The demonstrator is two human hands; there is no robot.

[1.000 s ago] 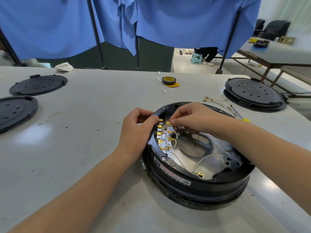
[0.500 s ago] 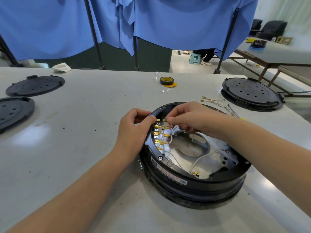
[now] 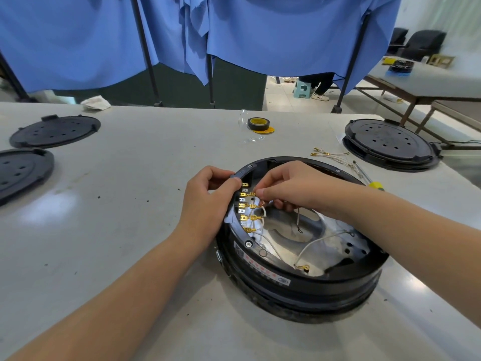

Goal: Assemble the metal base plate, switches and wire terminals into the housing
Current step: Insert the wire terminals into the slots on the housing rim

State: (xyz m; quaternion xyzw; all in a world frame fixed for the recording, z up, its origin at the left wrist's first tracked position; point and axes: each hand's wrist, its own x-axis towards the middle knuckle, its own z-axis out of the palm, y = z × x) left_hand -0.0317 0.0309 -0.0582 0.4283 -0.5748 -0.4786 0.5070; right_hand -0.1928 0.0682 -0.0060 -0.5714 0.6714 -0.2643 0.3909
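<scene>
You are at the wiring step: the round black housing (image 3: pixel 299 256) sits on the pale grey worktop (image 3: pixel 130 230) right in front of you, with the shiny metal base plate (image 3: pixel 286 238) already seated inside it. Your left hand (image 3: pixel 208 204) grips the housing's rim at its far-left edge, fingers curled over it, steadying it. Your right hand (image 3: pixel 291 186) reaches in from the right, its fingers pinched on a small brass wire terminal (image 3: pixel 252 194) just beside the column of brass switch tabs (image 3: pixel 244 204) on the left inner wall. Several tabs below already carry terminals; the top one looks bare.

The next move, as I judge it, calls for lining the terminal squarely with its tab and pushing it straight on while your left hand braces.

Mind the room: the tabs stand close together under the rim, so your fingertips have little clearance. A loose white wire (image 3: pixel 320 243) crosses the plate and could snag. Spare terminal leads (image 3: pixel 330 155) and a yellow-handled screwdriver (image 3: pixel 369 178) lie near the housing's far-right side; the worktop to your left is open.
</scene>
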